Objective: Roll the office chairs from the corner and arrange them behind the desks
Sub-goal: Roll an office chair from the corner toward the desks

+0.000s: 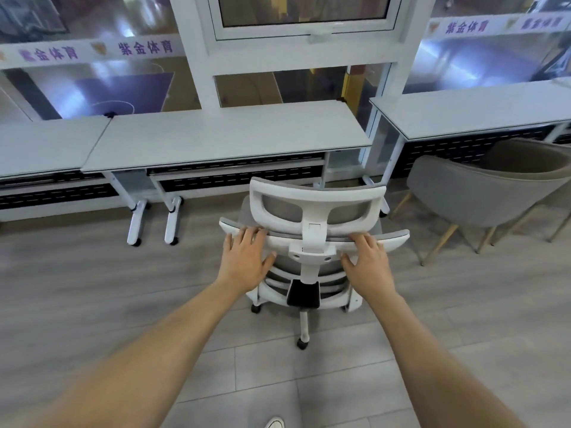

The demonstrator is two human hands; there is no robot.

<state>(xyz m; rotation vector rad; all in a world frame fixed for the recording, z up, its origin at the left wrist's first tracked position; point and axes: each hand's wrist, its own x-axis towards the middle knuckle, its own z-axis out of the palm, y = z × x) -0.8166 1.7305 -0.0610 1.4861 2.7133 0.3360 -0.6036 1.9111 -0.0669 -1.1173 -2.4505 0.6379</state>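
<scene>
A white office chair (315,208) with grey mesh back and headrest stands on castors in front of me, facing the middle desk (228,140). My left hand (245,257) lies on the left side of the backrest's top edge, fingers curled over the rim. My right hand (367,261) grips the right side of the same edge, thumb below it. The chair's seat is hidden behind its back. Its front sits close to the desk's edge.
A row of white desks runs along the glass wall: one at the left (46,146) and one at the right (469,109). A beige tub chair (482,186) on wooden legs stands right of the office chair. Grey plank floor (92,304) lies around me.
</scene>
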